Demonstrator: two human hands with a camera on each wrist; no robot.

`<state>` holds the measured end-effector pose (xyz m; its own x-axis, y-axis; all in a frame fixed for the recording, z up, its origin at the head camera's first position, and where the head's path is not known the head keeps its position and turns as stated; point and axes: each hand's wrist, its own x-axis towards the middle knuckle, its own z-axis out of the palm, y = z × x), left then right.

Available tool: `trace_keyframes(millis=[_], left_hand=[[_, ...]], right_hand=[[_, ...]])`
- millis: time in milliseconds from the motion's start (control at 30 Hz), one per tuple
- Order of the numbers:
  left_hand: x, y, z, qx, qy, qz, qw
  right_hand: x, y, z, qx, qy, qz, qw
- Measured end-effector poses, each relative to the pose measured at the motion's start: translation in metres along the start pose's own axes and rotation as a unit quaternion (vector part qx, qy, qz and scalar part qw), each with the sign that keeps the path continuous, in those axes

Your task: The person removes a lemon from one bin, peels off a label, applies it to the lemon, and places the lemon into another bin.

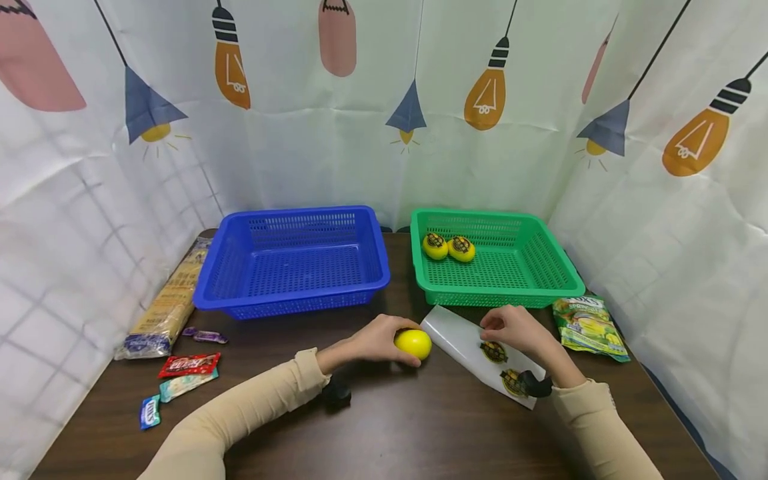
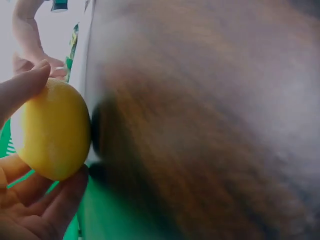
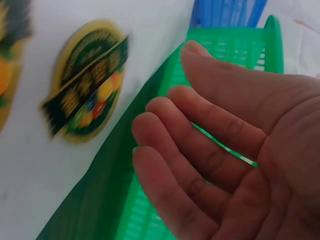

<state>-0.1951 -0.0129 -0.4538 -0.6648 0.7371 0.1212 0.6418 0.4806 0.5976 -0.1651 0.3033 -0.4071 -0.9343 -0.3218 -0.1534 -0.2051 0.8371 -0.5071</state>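
My left hand (image 1: 377, 338) grips a yellow lemon (image 1: 414, 343) low over the table, thumb on one side and fingers on the other. In the left wrist view the lemon (image 2: 54, 130) shows a plain yellow side. To its right lies a glossy white sticker sheet (image 1: 454, 341) with dark oval labels (image 1: 512, 382) on it. My right hand (image 1: 517, 330) hovers over that sheet beside one label, its fingers loosely bent. In the right wrist view nothing shows between its thumb and fingers, and a label (image 3: 90, 82) with a fruit picture faces the camera.
A green basket (image 1: 504, 293) at the back right holds two labelled lemons (image 1: 461, 249). Left of it stands a blue basket (image 1: 294, 297). Small wrapped snacks (image 1: 189, 365) and a long packet (image 1: 168, 300) lie on the left, and a green snack bag (image 1: 589, 325) on the right.
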Motion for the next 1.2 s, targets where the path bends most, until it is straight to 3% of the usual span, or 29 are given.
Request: trace_keyframes(millis=[367, 633, 967, 1200], left_hand=[[-0.001, 0.003, -0.001, 0.020, -0.014, 0.008, 0.9997], [-0.005, -0.002, -0.005, 0.013, -0.014, 0.032, 0.9993], [-0.011, -0.007, -0.013, -0.015, -0.017, 0.031, 0.9993], [-0.015, -0.011, -0.014, -0.020, -0.018, 0.020, 0.9994]], right_hand=[[-0.007, 0.018, 0.008, 0.019, -0.024, 0.028, 0.9991], [-0.006, 0.018, 0.015, -0.040, -0.008, 0.029, 0.9988], [-0.007, 0.010, 0.015, -0.066, -0.011, 0.045, 0.9967], [-0.011, 0.001, 0.013, -0.099, -0.002, 0.022, 0.9948]])
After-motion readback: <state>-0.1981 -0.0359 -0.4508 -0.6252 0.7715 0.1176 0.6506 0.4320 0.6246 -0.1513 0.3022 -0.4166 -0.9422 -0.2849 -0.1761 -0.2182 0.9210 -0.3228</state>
